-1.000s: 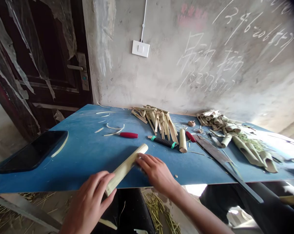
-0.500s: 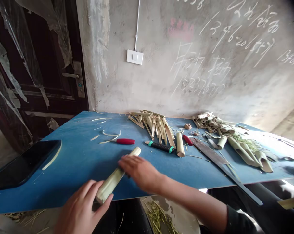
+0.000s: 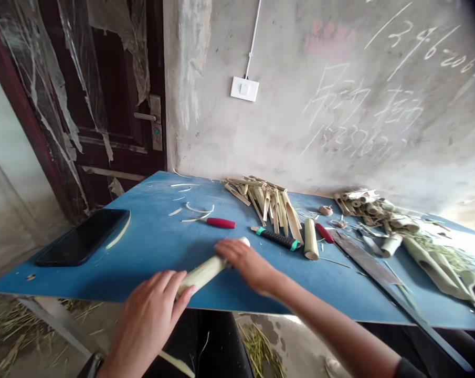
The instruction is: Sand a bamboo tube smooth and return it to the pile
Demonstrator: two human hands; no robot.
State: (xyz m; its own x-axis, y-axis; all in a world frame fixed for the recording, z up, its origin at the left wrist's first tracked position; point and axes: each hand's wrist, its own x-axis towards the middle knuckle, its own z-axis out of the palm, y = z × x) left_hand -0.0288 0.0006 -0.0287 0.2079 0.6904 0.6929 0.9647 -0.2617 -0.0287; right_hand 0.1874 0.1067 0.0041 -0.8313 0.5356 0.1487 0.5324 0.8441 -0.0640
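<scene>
A pale, peeled bamboo piece lies slantwise over the near part of the blue table. Its near end is gripped by my left hand, the thumb along the lower side and the fingers over the top. My right hand, slightly blurred, is closed over the piece near its far end, which shows past the fingers. A small dark patch shows beneath the right fingers; whether it is an object or shadow is unclear. Beyond the hands lie a red-handled tool and a black-handled tool with green bands.
A short bamboo tube stands beside a long blade that juts past the table's front edge. Split bamboo strips lie near the wall, with more bamboo pieces at right. A black phone rests at left.
The camera view has turned left, so the table's things appear further right. My right hand has slid along the bamboo piece toward its far end. My left hand keeps its grip.
</scene>
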